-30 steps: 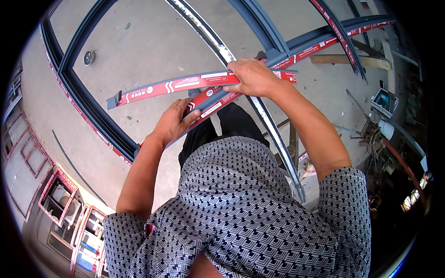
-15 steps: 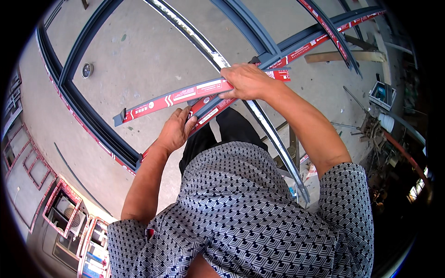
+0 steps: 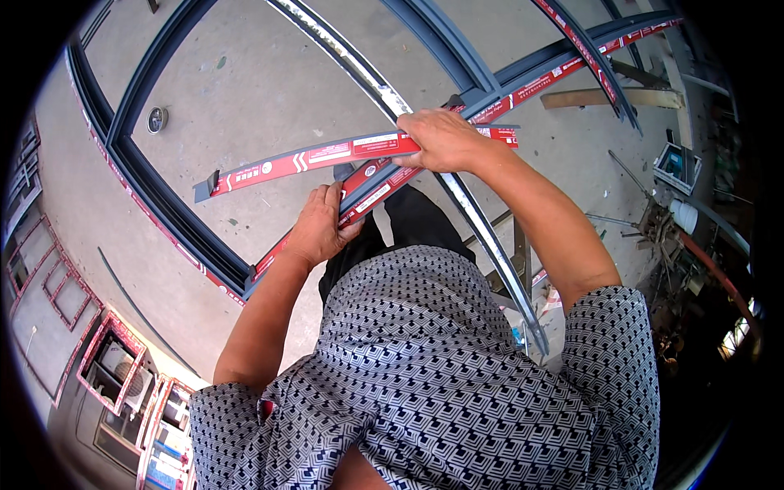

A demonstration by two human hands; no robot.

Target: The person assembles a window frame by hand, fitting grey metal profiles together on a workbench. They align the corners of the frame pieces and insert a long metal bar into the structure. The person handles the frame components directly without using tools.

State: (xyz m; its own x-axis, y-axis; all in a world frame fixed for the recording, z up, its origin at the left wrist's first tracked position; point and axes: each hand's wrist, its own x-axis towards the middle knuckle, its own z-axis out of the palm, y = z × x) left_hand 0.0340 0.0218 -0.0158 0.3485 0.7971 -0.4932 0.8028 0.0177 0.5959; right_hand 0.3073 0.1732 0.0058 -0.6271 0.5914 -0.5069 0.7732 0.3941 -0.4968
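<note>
A loose grey metal strip with red printed film (image 3: 327, 155) lies slantwise above the near bar of a large dark-grey window frame. My right hand (image 3: 441, 140) is closed over the strip toward its right end, fingers pointing left. My left hand (image 3: 317, 227) grips the red-filmed near bar of the frame (image 3: 371, 196), thumb on the near side and fingers over the top. The strip's left end, with a small dark tab (image 3: 213, 181), sticks out free over the open frame. Part of the strip is hidden under my right hand.
A long white-topped metal support bar (image 3: 343, 53) passes beneath the frame and runs down past my right side. At right are a wooden beam (image 3: 612, 99), a blue-and-white crate (image 3: 677, 168) and scattered tools. A small round can (image 3: 157, 120) stands on the concrete floor. Red-edged frames (image 3: 114, 363) lean at lower left.
The strip's left end has swung slightly away from me, widening the gap to the frame's near bar. My left hand has shifted a little right along that bar. My right hand keeps its hold.
</note>
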